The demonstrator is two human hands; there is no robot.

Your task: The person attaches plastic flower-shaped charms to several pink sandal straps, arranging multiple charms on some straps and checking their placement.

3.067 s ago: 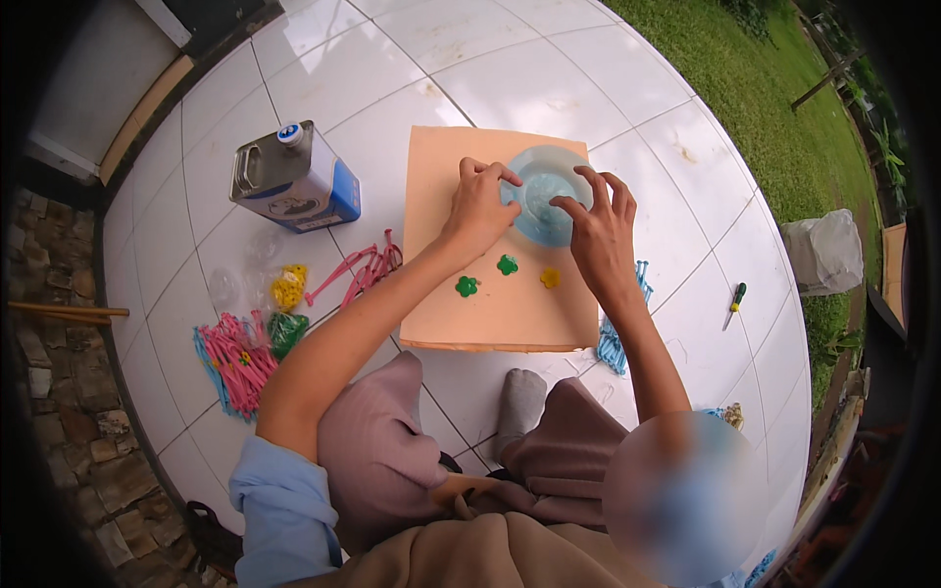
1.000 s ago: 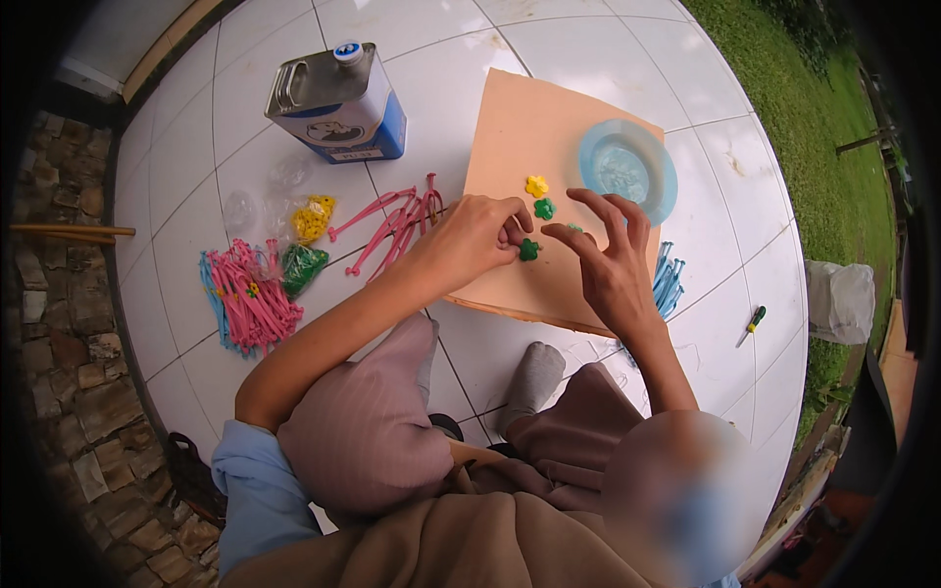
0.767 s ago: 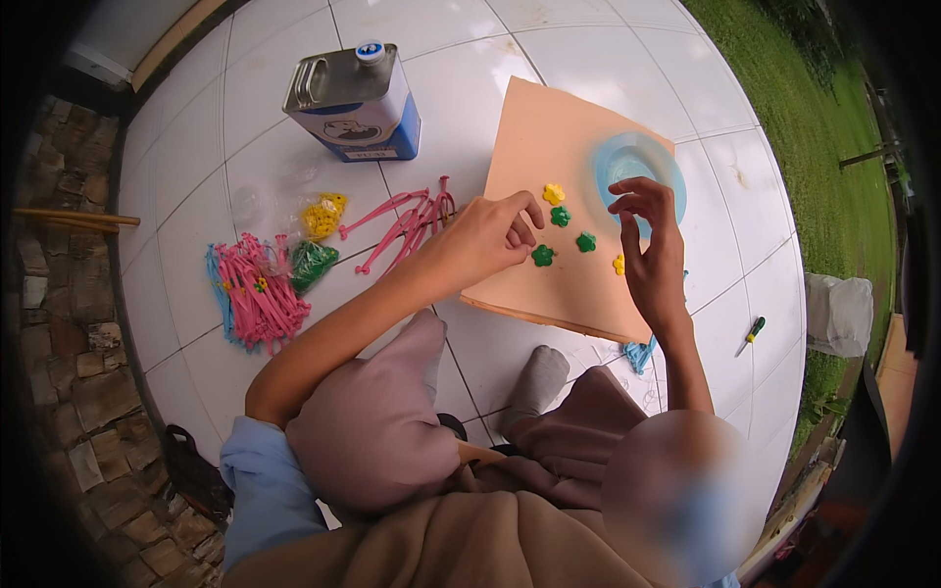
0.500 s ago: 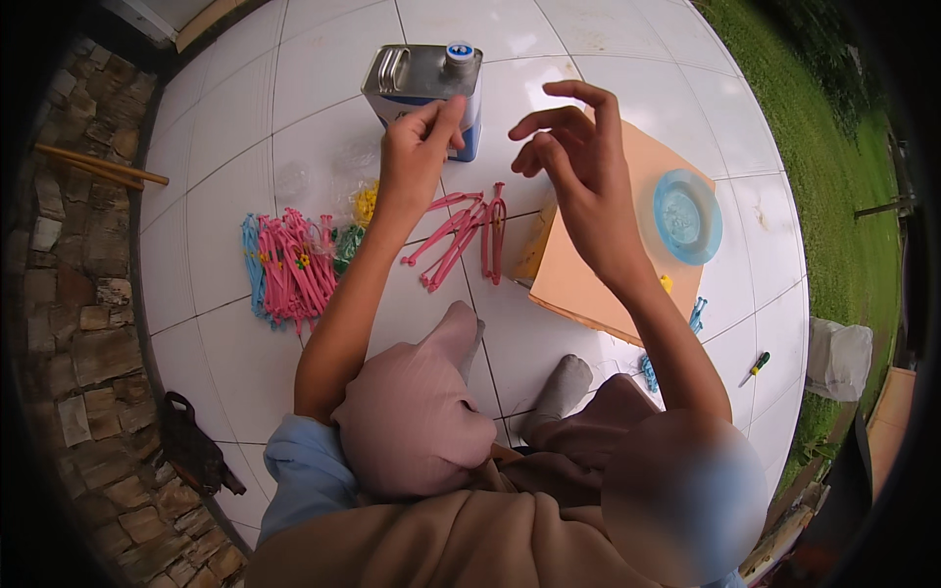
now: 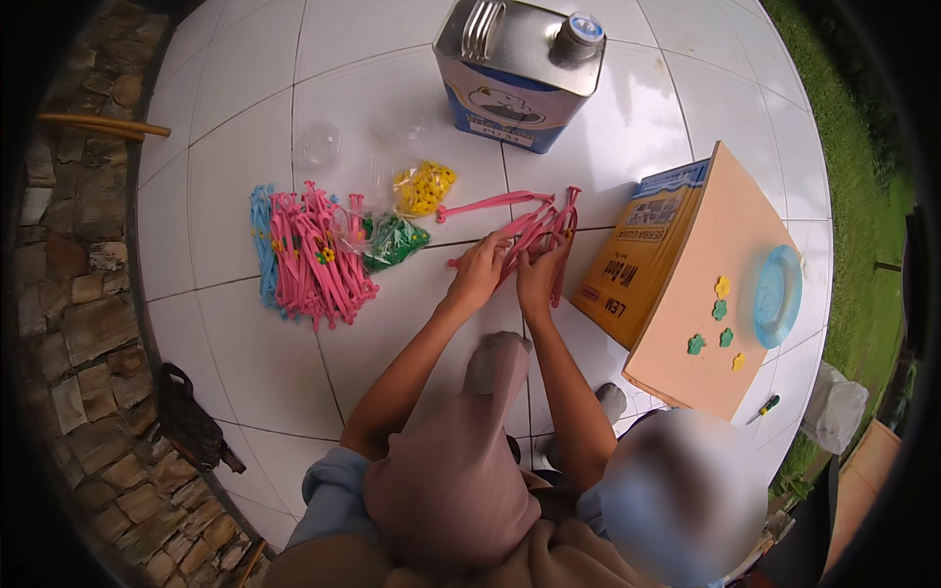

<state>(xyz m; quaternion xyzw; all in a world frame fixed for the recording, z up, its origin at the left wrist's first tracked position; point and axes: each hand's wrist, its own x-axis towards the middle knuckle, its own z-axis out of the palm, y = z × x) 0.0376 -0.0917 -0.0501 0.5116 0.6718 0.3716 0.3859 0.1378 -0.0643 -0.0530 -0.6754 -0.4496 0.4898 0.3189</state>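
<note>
A small group of pink rubber flip-flop straps (image 5: 539, 223) lies on the white tiles in front of me. My left hand (image 5: 477, 271) is at their left side, fingers bent and closed on a strap. Just beside it, my right hand (image 5: 536, 281) reaches into the same straps with curled fingers, which seem to pinch one; the fingertips are partly hidden. Left of my hands is a big pile of pink straps (image 5: 306, 265), some with small flowers, and blue straps (image 5: 263, 245) along its edge. Bags of yellow flower pieces (image 5: 424, 188) and green flower pieces (image 5: 395, 241) lie between.
A metal can (image 5: 520, 83) stands at the back. On the right, a cardboard box (image 5: 637, 245) carries a tan board (image 5: 686, 294) with a blue dish (image 5: 777, 297) and several loose flowers (image 5: 720, 310). A screwdriver (image 5: 765, 408) lies beyond; a black bag (image 5: 191, 421) is at left.
Both hands, raised and apart before, have come down together onto the pink straps. My view has shifted, and the loose flowers on the board now show.
</note>
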